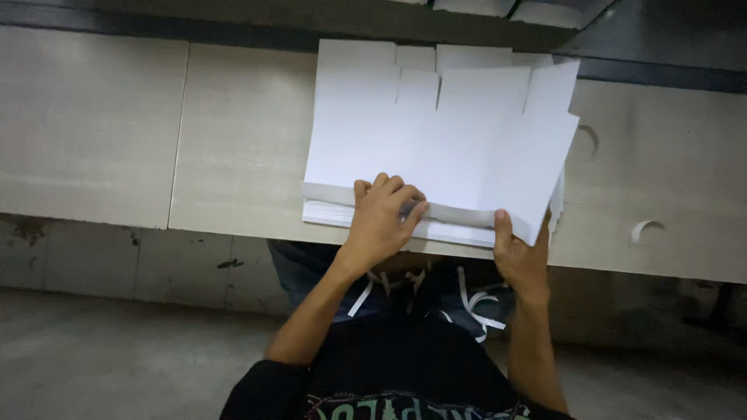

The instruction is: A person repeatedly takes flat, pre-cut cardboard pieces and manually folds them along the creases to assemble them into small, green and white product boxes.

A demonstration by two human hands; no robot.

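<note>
**Both hands on the near edge of a paper stack**

Fingers first: the left hand [381, 222] lies palm down on the near edge of the stack of white sheets [436, 148], its fingers [398, 193] curled and bunched together, knuckles up, pressing onto a folded band of paper that runs along that edge. Whether it pinches anything underneath, I cannot tell; it looks like a flat press, not a full grip. Over on the right, the right hand [520, 260] comes up from below the table edge, thumb [503, 225] laid on top of the paper and the other fingers hidden beneath the stack, so it has the near right corner nipped between thumb and fingers.

Moving outward: the stack sits at the near edge of the pale wood-grain table [241, 140], slightly right of the middle, its top sheets fanned and staggered, far edges stepping unevenly, the right corner lifting off the pile. A few curled paper scraps [644, 227] lie on the table to the right, apart from the stack. Both bare forearms rise from a dark printed shirt [397, 389] at the bottom. Below the table, thin white strips [475, 299] rest on the person's lap, and the grey floor [101, 358] spreads out to the left.
</note>
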